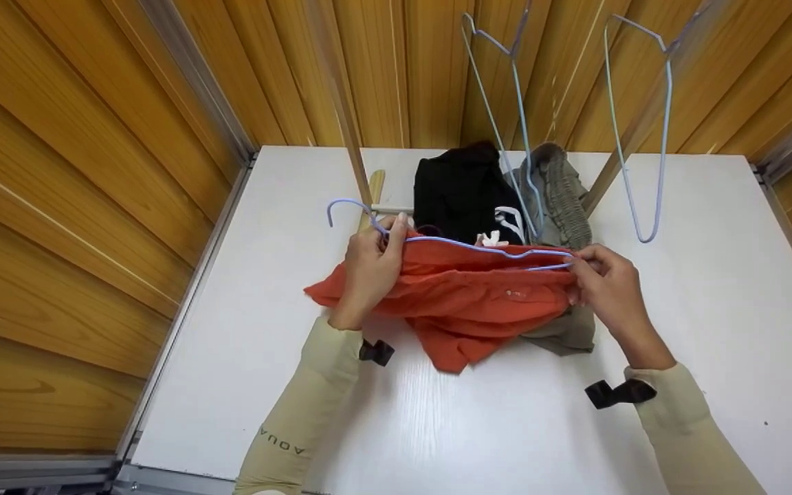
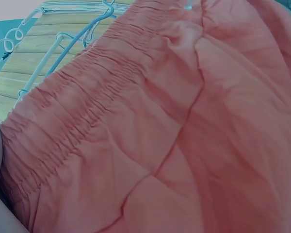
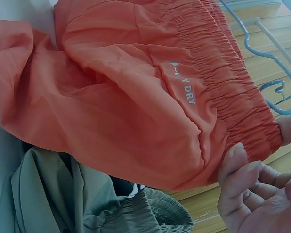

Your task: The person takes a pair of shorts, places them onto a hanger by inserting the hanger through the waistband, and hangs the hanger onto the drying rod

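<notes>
A pair of orange-red shorts (image 1: pixel 465 295) with a gathered elastic waistband (image 3: pixel 223 73) hangs between both hands. A light-blue wire hanger (image 1: pixel 451 240) runs along the waist opening, its hook (image 1: pixel 346 201) sticking out to the left. My left hand (image 1: pixel 374 258) grips the hanger near its hook together with the waistband, thumb on top. At the other end, my right hand (image 1: pixel 606 278) pinches the waistband's corner beside the hanger's tip; thumb and forefinger show on the fabric in the right wrist view. White print (image 3: pixel 189 90) marks the shorts near the waistband.
Behind the shorts, a black garment (image 1: pixel 454 189) and grey-green pants (image 1: pixel 557 199) lie on the white table (image 1: pixel 231 330). Two wire hangers, a middle one (image 1: pixel 523 117) and a right one (image 1: pixel 664 137), hang above. Wooden posts, the left one (image 1: pixel 344 103) among them, rise at the back.
</notes>
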The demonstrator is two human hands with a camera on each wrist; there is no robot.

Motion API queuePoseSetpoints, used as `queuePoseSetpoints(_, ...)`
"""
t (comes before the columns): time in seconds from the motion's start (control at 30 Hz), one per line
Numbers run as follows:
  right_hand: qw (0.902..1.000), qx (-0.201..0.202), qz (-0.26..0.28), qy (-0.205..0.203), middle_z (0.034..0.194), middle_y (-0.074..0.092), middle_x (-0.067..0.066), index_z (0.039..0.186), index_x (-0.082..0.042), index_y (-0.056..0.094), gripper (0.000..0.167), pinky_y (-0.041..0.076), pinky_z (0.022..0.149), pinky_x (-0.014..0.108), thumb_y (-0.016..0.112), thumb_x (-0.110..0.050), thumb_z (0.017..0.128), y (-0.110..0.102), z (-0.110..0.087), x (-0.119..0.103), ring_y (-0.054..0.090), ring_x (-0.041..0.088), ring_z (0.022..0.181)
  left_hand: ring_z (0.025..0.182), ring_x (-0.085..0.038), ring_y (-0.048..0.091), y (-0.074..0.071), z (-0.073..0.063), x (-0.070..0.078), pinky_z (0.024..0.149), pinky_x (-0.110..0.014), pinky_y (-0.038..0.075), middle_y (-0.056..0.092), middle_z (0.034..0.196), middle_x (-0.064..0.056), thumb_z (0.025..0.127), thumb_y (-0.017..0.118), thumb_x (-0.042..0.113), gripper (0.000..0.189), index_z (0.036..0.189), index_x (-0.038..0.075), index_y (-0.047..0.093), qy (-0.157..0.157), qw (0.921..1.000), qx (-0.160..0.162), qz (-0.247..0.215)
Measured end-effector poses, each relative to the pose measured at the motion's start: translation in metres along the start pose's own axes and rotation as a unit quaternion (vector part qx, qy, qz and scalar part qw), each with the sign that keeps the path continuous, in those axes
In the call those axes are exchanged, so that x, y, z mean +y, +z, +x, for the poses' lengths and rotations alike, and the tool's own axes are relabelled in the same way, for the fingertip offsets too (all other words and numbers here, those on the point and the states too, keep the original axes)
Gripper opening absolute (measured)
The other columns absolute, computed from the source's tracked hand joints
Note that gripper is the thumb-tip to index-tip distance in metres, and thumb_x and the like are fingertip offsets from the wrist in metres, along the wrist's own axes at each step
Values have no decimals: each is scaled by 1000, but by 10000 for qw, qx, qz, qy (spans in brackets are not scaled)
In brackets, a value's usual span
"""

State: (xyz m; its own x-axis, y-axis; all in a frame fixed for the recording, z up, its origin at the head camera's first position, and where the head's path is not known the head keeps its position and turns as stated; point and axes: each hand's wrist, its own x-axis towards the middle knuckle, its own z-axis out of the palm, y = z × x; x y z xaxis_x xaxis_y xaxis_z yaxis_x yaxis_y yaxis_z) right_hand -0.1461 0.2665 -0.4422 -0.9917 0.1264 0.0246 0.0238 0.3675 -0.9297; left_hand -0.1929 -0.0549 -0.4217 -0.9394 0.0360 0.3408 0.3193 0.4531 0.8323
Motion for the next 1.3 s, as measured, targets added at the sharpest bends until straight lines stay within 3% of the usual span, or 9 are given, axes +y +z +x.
queuePoseSetpoints(0.3, 10000, -84, -35, -26, 55, 56, -2, 88, 3, 58, 21, 46, 44, 23, 55, -16, 97, -7, 0, -7, 57, 14, 44, 65, -12, 51, 1, -1, -1, 57, -25, 37, 58, 64, 1, 101, 48, 35, 33, 84, 16, 69, 93, 9988, -112, 466)
queuePoseSetpoints(0.6, 9967, 119, -699, -386, 67, 62, -6, 89, 0, 62, 25, 49, 47, 23, 57, -23, 97, -7, -5, -12, 64, 15, 52, 63, -14, 49, 2, -2, -1, 58, -27, 33, 42, 56, 4, 100, 48, 36, 35, 77, 18, 67, 280, 9931, -70, 1138)
queuePoseSetpoints(0.8, 9961, 303, -761, -334, 97, 61, -10, 86, 3, 65, 25, 51, 51, 20, 56, -18, 96, -7, -3, -15, 62, 2, 58, 58, -13, 42, 3, -3, 0, 55, -26, 28, 34, 56, 5, 100, 48, 37, 39, 69, 15, 56, 508, 9916, -130, 1182)
queuePoseSetpoints(1.03, 9956, 429, -756, -361, 89, 62, -15, 75, 3, 61, 21, 47, 45, 19, 51, -8, 91, -4, 1, -17, 57, 3, 51, 57, -11, 40, 3, -4, 2, 55, -23, 27, 34, 55, 6, 101, 47, 37, 40, 68, 16, 54, 649, 9923, -333, 999)
queuePoseSetpoints(1.3, 9889, 532, -1084, -870, 96, 71, 12, 67, -2, 57, 21, 44, 54, 12, 54, -5, 87, 6, 1, -25, 59, -4, 68, 55, -9, 38, 4, -6, 3, 54, -23, 25, 32, 55, 7, 101, 48, 36, 40, 68, 16, 54, 1030, 9886, -432, 1009)
